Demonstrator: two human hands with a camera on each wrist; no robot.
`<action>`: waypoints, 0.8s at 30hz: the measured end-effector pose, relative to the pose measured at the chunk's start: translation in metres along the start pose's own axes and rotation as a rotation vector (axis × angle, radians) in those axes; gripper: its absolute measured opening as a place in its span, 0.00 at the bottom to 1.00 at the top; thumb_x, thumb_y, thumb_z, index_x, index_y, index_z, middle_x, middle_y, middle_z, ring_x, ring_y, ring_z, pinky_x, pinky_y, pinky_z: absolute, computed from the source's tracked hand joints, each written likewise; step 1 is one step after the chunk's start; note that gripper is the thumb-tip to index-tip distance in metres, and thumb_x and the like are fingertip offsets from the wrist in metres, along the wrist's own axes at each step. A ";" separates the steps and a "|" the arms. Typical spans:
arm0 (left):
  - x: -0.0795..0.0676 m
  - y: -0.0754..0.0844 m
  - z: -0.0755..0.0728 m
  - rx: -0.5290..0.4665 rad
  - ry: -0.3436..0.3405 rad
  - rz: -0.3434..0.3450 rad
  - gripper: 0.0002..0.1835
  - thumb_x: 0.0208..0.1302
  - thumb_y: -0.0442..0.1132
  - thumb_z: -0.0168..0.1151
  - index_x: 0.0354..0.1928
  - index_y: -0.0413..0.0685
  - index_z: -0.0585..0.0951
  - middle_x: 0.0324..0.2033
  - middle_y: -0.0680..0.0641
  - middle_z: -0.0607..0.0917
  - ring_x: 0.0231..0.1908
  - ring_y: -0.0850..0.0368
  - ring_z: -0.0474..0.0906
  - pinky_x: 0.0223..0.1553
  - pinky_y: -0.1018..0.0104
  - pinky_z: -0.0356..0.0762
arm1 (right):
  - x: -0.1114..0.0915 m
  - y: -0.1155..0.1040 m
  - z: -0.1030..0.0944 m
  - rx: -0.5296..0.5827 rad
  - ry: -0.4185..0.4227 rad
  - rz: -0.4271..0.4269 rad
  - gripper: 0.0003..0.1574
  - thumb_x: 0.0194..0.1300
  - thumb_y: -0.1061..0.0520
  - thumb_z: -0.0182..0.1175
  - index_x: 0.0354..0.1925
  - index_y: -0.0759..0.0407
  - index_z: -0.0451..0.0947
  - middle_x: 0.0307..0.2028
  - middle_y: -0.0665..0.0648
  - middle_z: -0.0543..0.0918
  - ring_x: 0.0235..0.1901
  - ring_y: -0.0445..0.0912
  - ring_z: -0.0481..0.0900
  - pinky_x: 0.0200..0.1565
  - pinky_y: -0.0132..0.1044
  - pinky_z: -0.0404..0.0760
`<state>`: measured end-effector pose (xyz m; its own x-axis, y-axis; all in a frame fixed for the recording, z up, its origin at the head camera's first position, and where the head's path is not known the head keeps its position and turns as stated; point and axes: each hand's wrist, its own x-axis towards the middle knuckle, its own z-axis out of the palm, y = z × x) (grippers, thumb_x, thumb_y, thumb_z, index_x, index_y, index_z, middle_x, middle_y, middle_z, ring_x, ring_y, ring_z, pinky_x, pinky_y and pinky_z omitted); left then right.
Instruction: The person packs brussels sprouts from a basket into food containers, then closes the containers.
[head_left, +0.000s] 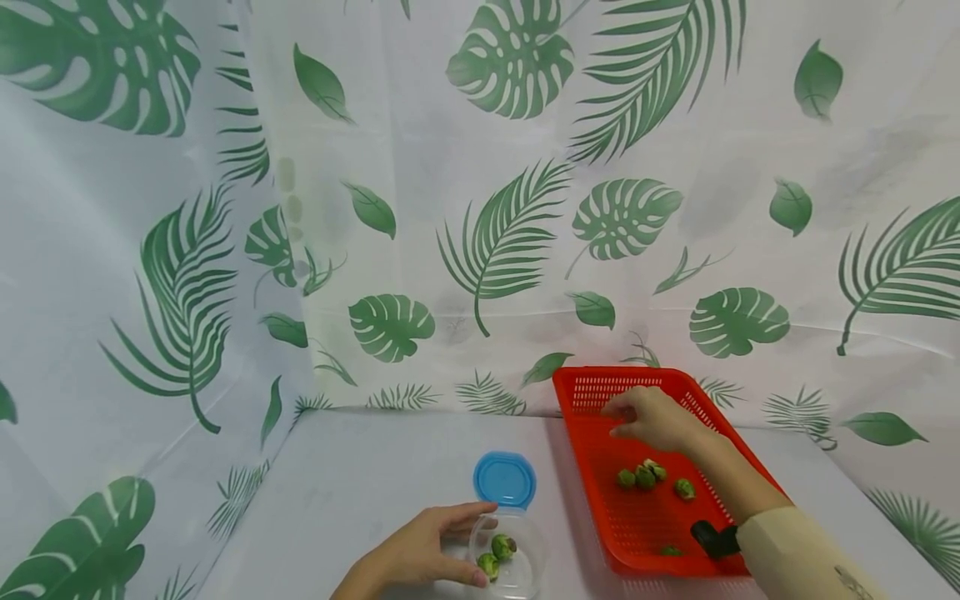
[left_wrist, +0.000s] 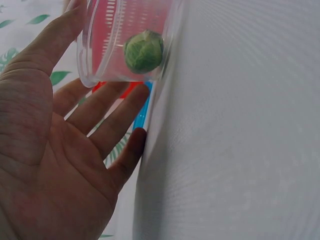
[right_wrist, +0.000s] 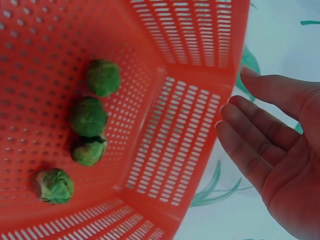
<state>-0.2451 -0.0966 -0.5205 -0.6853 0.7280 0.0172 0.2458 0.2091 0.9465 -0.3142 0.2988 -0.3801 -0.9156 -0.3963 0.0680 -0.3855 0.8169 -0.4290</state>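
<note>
A clear plastic tub [head_left: 528,554] with two Brussels sprouts [head_left: 503,547] inside stands on the table. My left hand [head_left: 420,546] cups its left side, thumb and fingers spread and fairly straight; in the left wrist view one Brussels sprout [left_wrist: 144,51] shows through the wall. The tub's blue lid [head_left: 505,480] lies open at its far edge. Over the far part of a red perforated basket [head_left: 592,500] hovers my right hand [head_left: 656,419], fingers loosely bent and holding nothing. Several Brussels sprouts [right_wrist: 89,116] lie on the basket floor, apart from that hand.
The basket's raised walls stand right of the tub. A small green scrap [head_left: 671,551] lies near the basket's front. A leaf-printed curtain [head_left: 510,250] closes off the back and left of the white table [head_left: 360,475]. A black device [head_left: 714,540] sits on my right wrist.
</note>
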 end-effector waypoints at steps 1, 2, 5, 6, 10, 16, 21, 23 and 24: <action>0.000 0.000 0.000 -0.002 -0.003 0.005 0.42 0.62 0.47 0.78 0.77 0.62 0.70 0.66 0.55 0.82 0.65 0.62 0.79 0.67 0.64 0.75 | 0.000 0.002 0.000 0.007 -0.005 0.003 0.21 0.61 0.58 0.76 0.53 0.59 0.88 0.45 0.54 0.90 0.42 0.46 0.83 0.42 0.40 0.88; 0.000 0.000 0.000 -0.002 -0.004 0.010 0.42 0.62 0.47 0.78 0.77 0.62 0.70 0.66 0.55 0.82 0.65 0.61 0.79 0.67 0.64 0.75 | 0.001 0.004 0.001 0.013 -0.013 0.001 0.20 0.61 0.58 0.76 0.53 0.60 0.88 0.45 0.55 0.90 0.42 0.48 0.84 0.43 0.41 0.88; -0.001 0.000 0.001 -0.002 -0.004 0.014 0.42 0.61 0.47 0.78 0.76 0.64 0.70 0.66 0.54 0.82 0.65 0.61 0.79 0.67 0.64 0.75 | 0.001 0.009 0.003 0.033 -0.040 -0.001 0.20 0.61 0.59 0.76 0.51 0.60 0.88 0.45 0.56 0.90 0.44 0.50 0.86 0.44 0.44 0.89; -0.001 0.001 0.001 -0.002 -0.003 0.011 0.42 0.61 0.47 0.78 0.76 0.65 0.70 0.66 0.54 0.82 0.65 0.61 0.79 0.67 0.64 0.75 | 0.001 0.011 0.003 0.042 -0.051 0.008 0.19 0.61 0.59 0.76 0.51 0.60 0.88 0.45 0.56 0.90 0.44 0.50 0.86 0.45 0.45 0.89; -0.001 0.002 0.001 0.005 0.005 -0.009 0.41 0.61 0.48 0.78 0.75 0.69 0.71 0.66 0.56 0.83 0.65 0.62 0.79 0.68 0.58 0.75 | 0.002 0.018 0.006 0.069 -0.109 0.019 0.19 0.60 0.61 0.75 0.51 0.60 0.88 0.45 0.57 0.90 0.41 0.47 0.85 0.44 0.45 0.89; 0.000 0.002 0.001 0.015 0.009 -0.032 0.41 0.61 0.49 0.78 0.75 0.68 0.71 0.65 0.57 0.83 0.65 0.64 0.79 0.69 0.52 0.75 | 0.002 0.021 0.010 0.110 -0.174 0.044 0.18 0.60 0.61 0.76 0.50 0.58 0.88 0.42 0.53 0.89 0.38 0.45 0.82 0.40 0.39 0.88; 0.000 0.001 0.001 0.002 0.006 -0.017 0.41 0.62 0.48 0.78 0.76 0.65 0.71 0.66 0.56 0.83 0.65 0.62 0.79 0.68 0.57 0.75 | 0.001 0.022 0.011 0.141 -0.192 0.079 0.19 0.59 0.61 0.76 0.51 0.57 0.88 0.43 0.53 0.89 0.38 0.46 0.82 0.41 0.41 0.88; 0.000 0.000 0.001 -0.006 0.004 -0.009 0.41 0.62 0.48 0.77 0.76 0.64 0.71 0.66 0.55 0.82 0.65 0.61 0.79 0.68 0.61 0.74 | 0.001 0.022 0.012 0.152 -0.205 0.089 0.20 0.60 0.62 0.75 0.51 0.57 0.88 0.44 0.54 0.88 0.39 0.47 0.82 0.42 0.43 0.89; -0.001 0.000 0.001 -0.009 0.005 -0.007 0.41 0.62 0.48 0.77 0.76 0.64 0.71 0.66 0.55 0.82 0.65 0.61 0.79 0.68 0.63 0.74 | 0.001 0.023 0.012 0.152 -0.216 0.087 0.19 0.60 0.62 0.75 0.51 0.57 0.88 0.44 0.55 0.88 0.39 0.47 0.82 0.43 0.43 0.89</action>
<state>-0.2441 -0.0966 -0.5211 -0.6902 0.7235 0.0119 0.2347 0.2083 0.9495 -0.3222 0.3124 -0.4009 -0.8925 -0.4212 -0.1614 -0.2704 0.7860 -0.5559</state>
